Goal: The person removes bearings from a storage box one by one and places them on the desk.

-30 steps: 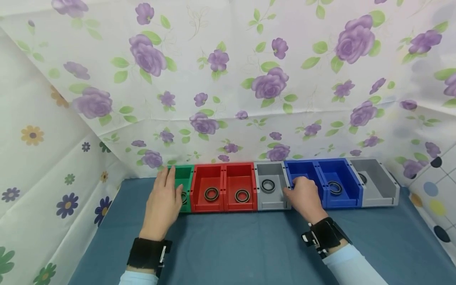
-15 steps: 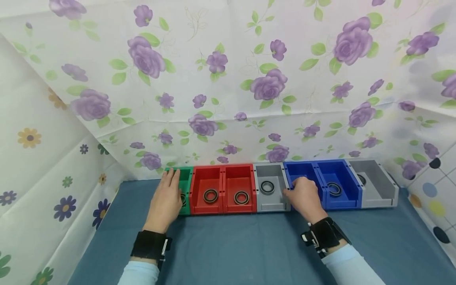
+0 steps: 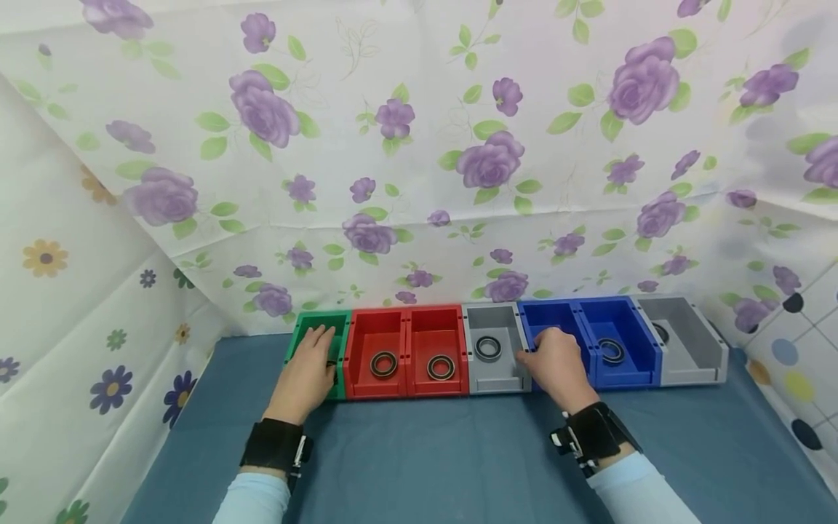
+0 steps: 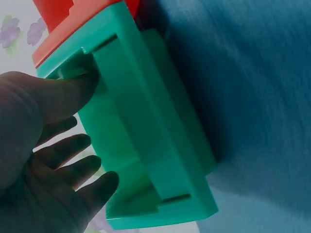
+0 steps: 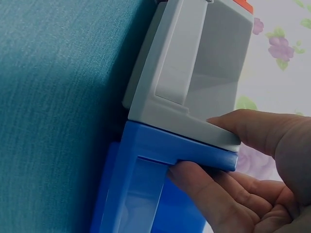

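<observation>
Seven bins are shown side by side on the desk (image 3: 445, 458), before a floral sheet (image 3: 425, 167). The green bin (image 4: 146, 136), at the left end, is reached into by the left hand (image 3: 302, 378); its fingers are spread and loosely extended, nothing being gripped, with the thumb inside near the wall beside the red bins (image 3: 380, 340). By the right hand (image 3: 559, 367), the adjoining walls of the middle grey bin (image 3: 500, 379) and its neighbouring blue bin (image 3: 552, 314) are pinched between thumb and finger. A ring (image 3: 487, 359) is held flat within that grey bin.
</observation>
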The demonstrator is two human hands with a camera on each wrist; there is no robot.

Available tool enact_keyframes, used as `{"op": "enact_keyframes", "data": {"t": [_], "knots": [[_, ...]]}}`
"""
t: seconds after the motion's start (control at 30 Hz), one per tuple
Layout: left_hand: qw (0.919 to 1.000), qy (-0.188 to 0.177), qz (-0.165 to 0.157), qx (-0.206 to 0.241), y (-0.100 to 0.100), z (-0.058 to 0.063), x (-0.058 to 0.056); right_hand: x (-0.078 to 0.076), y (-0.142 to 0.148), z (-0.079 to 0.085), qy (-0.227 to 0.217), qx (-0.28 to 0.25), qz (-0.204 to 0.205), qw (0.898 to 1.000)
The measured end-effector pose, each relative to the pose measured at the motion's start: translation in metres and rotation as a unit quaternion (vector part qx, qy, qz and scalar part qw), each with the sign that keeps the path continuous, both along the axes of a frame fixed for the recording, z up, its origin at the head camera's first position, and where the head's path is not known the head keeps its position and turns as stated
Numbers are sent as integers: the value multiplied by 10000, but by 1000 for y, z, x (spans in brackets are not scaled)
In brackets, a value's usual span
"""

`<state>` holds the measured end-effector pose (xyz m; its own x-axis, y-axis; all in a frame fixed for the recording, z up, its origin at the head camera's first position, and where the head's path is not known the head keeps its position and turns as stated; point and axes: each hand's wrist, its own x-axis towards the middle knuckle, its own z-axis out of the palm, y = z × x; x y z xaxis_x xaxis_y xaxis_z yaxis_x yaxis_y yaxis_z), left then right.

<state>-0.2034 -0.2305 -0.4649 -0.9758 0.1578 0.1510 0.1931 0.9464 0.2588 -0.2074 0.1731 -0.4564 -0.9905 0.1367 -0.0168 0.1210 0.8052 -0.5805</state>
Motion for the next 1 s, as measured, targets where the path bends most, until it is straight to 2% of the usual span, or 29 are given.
{"op": "enact_keyframes", "data": {"t": [0.2, 0.67, 0.87, 1.0], "knots": [[9987, -435, 7, 250, -2, -4, -3, -2, 1, -1, 12, 43, 50, 10000], [9889, -1226, 336, 776, -3, -15, -15, -5, 4, 1, 6, 114, 50, 9999], [9862, -1400, 563, 685, -1, -11, -15, -4, 3, 0, -113, 93, 31, 9999], [9855, -1316, 864, 640, 0, -9, -14, -5, 1, 0, -119, 84, -19, 9999]]}}
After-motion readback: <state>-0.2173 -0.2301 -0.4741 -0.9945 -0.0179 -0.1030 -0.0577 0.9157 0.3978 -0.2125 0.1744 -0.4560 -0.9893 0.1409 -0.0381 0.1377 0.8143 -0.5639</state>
